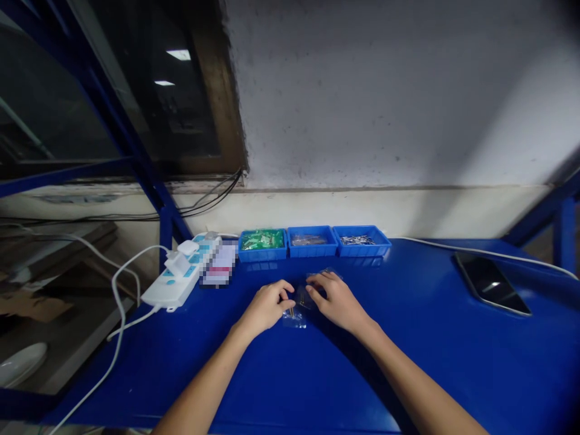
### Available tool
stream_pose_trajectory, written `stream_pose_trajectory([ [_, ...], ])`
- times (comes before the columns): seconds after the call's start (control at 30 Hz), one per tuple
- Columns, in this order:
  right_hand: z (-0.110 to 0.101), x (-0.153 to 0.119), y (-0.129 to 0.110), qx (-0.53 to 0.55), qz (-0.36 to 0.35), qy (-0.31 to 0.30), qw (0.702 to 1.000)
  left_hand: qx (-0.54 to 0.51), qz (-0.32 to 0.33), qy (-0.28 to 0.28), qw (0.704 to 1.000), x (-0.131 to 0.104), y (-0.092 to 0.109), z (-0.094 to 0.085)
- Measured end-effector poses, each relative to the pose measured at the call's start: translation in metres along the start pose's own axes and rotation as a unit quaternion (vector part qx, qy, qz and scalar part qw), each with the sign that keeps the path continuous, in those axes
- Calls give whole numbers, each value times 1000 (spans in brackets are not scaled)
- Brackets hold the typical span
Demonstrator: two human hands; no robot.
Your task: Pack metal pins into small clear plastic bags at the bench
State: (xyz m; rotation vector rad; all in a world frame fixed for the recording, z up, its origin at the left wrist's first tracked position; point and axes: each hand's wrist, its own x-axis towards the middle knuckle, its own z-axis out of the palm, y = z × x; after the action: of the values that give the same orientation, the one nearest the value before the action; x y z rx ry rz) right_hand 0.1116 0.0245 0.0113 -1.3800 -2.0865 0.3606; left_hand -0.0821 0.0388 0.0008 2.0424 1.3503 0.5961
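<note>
My left hand (pixel 270 304) is over the middle of the blue table, thumb and fingers closed on a small clear plastic bag (pixel 295 320) with thin brass-coloured pieces in it. To its right, my right hand (pixel 336 299) is lowered with fingers bent and the thumb tip apart from the forefinger. Between the two hands lies another small clear bag (pixel 302 297), close to the right thumb; its contents are too small to name. More clear plastic (pixel 330 271) shows at the far side of the right fingers, partly covered by them.
Behind the hands stand three blue trays, with green packets (pixel 263 240), clear packets (pixel 309 240) and metal pins (pixel 357 240). A white power strip (pixel 174 284) with plugs and a blurred phone-like item (pixel 220 264) are at left. A dark phone (pixel 492 283) lies right; a white cable (pixel 480 249) runs behind.
</note>
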Motion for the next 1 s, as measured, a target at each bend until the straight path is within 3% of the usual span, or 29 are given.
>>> stream_pose_trajectory([
  [0.17, 4, -2, -3, 37, 8, -13, 999, -91, 7, 23, 996, 2, 4, -5],
  [0.33, 5, -4, -16, 130, 11, -23, 991, -262, 40, 69, 962, 0, 17, -9],
  [0.43, 6, -5, -20, 145, 5, -13, 989, -304, 36, 74, 949, -2, 20, -9],
  [0.7, 5, -4, -13, 128, 13, 52, 990, -221, 20, 142, 965, 1, 13, -5],
  [1.0, 1, -5, -16, 116, -6, 110, 987, -63, 44, 44, 996, -4, 20, 3],
])
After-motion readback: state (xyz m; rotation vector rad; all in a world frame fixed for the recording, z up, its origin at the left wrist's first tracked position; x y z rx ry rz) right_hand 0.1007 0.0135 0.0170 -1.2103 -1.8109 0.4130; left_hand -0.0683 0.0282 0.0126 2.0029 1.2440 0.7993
